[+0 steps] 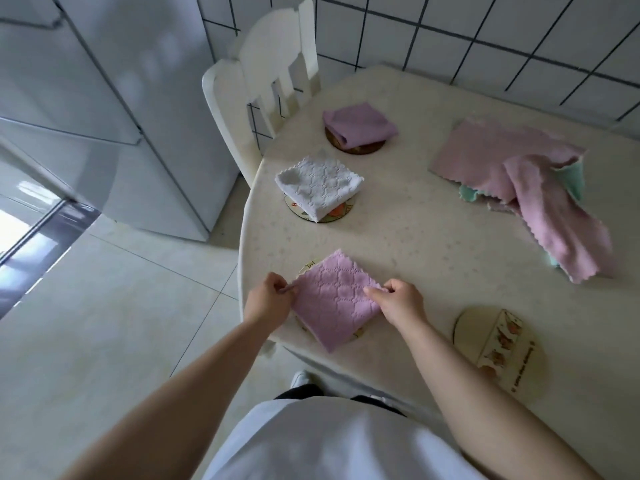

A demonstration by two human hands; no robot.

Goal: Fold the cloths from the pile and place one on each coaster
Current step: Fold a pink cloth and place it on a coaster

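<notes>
A folded pink quilted cloth (pixel 336 299) lies on a coaster (pixel 309 265) at the table's near left edge. My left hand (pixel 268 301) pinches its left corner and my right hand (pixel 401 301) pinches its right corner. Farther back, a folded white cloth (pixel 318 185) covers a second coaster (pixel 341 211), and a folded purple cloth (pixel 358 124) sits on a dark wooden coaster (pixel 362 148). A bare round coaster (pixel 471 327) lies at the near right with a printed strip (pixel 502 337) across it. The pile of unfolded pink and mint cloths (pixel 526 188) is at the right.
The cream table (pixel 415 230) has a rounded edge on the left. A white chair (pixel 266 84) stands behind it against a tiled wall. A grey fridge (pixel 121 98) and pale floor tiles (pixel 104 323) are to the left.
</notes>
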